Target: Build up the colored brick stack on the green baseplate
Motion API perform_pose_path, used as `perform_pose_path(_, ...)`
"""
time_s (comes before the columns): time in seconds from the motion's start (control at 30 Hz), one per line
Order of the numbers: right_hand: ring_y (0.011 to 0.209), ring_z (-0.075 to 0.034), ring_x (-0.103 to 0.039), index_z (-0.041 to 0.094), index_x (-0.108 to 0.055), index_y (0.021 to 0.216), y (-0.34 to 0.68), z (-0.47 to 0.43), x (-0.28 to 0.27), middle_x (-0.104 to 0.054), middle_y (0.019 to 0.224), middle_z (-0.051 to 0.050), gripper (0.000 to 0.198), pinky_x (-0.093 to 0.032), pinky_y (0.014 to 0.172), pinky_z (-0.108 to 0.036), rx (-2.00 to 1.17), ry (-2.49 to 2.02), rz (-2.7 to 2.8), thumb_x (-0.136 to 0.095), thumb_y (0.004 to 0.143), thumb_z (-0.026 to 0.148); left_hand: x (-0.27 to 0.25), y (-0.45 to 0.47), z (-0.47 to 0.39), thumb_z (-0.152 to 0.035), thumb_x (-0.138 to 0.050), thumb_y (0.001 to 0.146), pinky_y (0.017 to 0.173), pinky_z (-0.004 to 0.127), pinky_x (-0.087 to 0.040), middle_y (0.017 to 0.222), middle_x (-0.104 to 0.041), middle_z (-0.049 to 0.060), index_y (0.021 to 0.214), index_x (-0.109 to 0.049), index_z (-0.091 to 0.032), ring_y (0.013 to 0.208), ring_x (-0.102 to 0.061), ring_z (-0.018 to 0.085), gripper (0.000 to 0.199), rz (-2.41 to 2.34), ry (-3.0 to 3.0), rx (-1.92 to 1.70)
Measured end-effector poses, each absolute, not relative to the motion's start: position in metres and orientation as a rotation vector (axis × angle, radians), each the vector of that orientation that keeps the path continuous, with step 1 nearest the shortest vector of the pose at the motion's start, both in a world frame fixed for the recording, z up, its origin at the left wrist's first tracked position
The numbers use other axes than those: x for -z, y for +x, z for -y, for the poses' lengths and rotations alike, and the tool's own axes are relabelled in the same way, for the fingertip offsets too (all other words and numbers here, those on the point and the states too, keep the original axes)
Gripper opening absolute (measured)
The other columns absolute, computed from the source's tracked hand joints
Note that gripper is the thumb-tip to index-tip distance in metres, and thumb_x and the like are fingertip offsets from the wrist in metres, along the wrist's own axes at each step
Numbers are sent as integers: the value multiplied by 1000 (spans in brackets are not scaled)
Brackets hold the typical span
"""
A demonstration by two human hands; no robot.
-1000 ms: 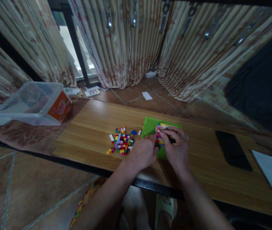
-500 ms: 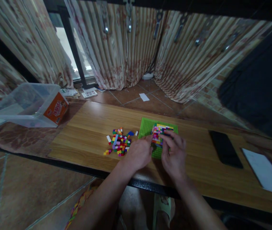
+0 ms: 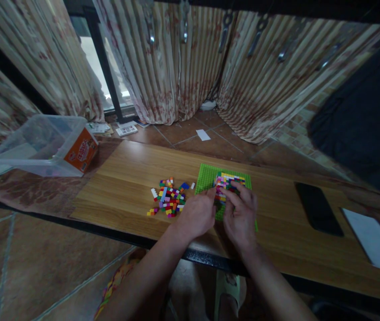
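Observation:
A green studded baseplate [image 3: 206, 176] lies on the wooden board, bearing a block of many-coloured toy bricks [image 3: 225, 179]. At the block's left edge is my left hand [image 3: 199, 213], its fingers closed and pointing forward; whatever they pinch is hidden. My right hand [image 3: 241, 214] reaches over the block's right and near side with bent fingers touching the bricks. Its thumb and fingertips come close to my left fingertips, and I cannot make out a brick between them. Left of my left hand lies a loose pile of coloured bricks [image 3: 168, 198].
A clear plastic box [image 3: 43, 167] with an orange label stands at the far left. To the right on the wooden board [image 3: 116, 178] are a black phone [image 3: 319, 208] and a white sheet [image 3: 372, 238]. Striped curtains [image 3: 163, 67] hang behind.
My right hand has shifted slightly left and nearer to me, its fingers drawn closer to my left fingertips. The whole view has slid a little; the pile looks the same.

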State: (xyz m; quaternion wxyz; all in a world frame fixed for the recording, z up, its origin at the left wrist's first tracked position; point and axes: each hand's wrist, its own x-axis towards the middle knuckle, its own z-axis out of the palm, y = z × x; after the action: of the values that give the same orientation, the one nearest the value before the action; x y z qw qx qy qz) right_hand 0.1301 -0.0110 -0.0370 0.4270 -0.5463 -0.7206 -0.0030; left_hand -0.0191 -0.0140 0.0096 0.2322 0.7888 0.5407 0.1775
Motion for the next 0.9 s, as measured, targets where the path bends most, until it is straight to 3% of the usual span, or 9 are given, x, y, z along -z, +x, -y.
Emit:
perform_pose_path(0.4,113,-26,-56,27,-71,109,128,14,25,-63,124,-8,31,-44,97,-48,70,-1305,1779,-48,93,15,-9,-33,9,-18,-53,88,93,37,-53,111,-73,11,136,-52,-12,101,-69,24,48,-1528,2083,-530)
perform_pose_path(0.67,98,-20,-65,24,-70,101,100,32,21,-69,104,-6,22,-52,89,-37,-321,-1161,1912,-50,95,18,-20,-77,-5,-18,-51,90,86,31,-54,106,-76,9,129,-59,-15,95,-71,20,41,-1711,1880,-781)
perform_pose_path(0.9,95,-22,-64,23,-70,99,88,41,33,-69,101,-6,15,-53,84,-37,-469,-1239,2070,-57,92,26,-17,-92,-5,-19,-53,89,82,28,-54,104,-76,10,130,-60,-13,88,-72,19,42,-1772,1801,-833)
